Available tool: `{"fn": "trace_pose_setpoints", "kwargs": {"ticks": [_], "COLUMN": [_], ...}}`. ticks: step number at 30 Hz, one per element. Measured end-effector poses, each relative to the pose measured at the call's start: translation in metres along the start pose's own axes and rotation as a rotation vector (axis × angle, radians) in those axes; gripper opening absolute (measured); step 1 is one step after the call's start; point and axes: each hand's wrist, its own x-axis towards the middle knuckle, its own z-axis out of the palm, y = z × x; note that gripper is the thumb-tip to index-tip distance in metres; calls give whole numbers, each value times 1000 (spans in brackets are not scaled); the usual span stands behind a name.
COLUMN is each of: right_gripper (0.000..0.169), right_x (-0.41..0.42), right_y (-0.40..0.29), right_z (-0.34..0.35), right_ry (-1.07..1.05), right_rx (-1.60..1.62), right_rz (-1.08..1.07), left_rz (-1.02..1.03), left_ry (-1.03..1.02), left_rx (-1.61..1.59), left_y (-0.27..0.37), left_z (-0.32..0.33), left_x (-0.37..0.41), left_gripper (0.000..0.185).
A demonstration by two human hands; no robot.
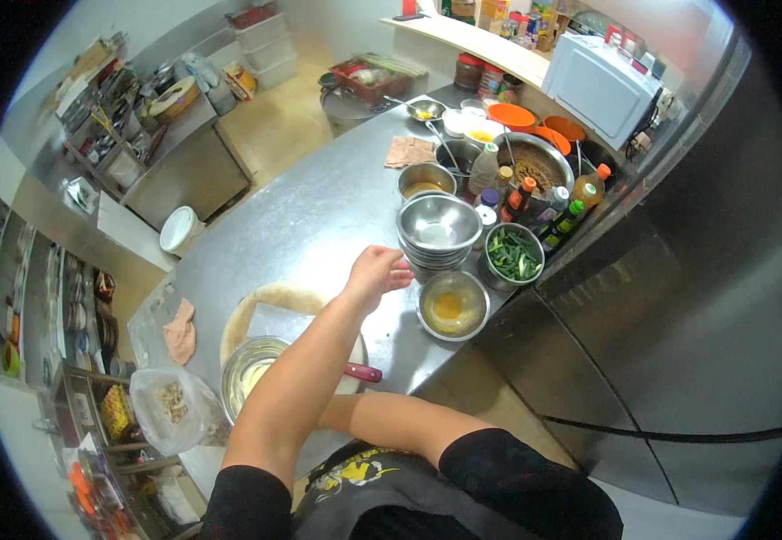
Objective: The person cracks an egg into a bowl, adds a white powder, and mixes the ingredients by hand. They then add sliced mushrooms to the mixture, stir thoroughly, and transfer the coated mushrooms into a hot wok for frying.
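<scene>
My left hand (pixel 379 271) is raised over the steel table with loosely curled fingers and nothing visible in them. Its fingertips are close to a stack of steel bowls (pixel 439 223); whether they touch it, I cannot tell. Nearer me, a steel bowl with yellow liquid (pixel 453 306) stands beside the stack. My right forearm (pixel 398 412) passes under the left one, which hides my right hand. Partly covered by my left forearm are a steel bowl with a pale creamy mix (pixel 250 371), a round wooden cutting board (pixel 237 314) and a knife's red handle (pixel 364 372).
Chopped greens fill a steel pot (pixel 514 253) at the right edge. Several sauce bottles (pixel 519 199) crowd behind the stack. Raw meat (pixel 180 332) lies at the left, near a clear plastic bag (pixel 174 410). A folded cloth (pixel 409 152) lies farther back. A metal cabinet (pixel 661 324) borders the right.
</scene>
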Motion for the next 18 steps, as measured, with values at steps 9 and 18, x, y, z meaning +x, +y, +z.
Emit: {"fn": "trace_pose_setpoints", "kwargs": {"ticks": [9, 18], "right_gripper": [24, 17], "right_x": [55, 82], "right_y": [17, -32], "right_z": [14, 17], "right_ry": [-208, -226], "right_rx": [-558, -551], "right_rz": [52, 369], "left_rz": [459, 202], "left_ry": [265, 789], "left_rx": [552, 720], "left_y": [-68, -117], "left_z": [-222, -373], "left_x": [-194, -436], "left_gripper": [14, 17]}}
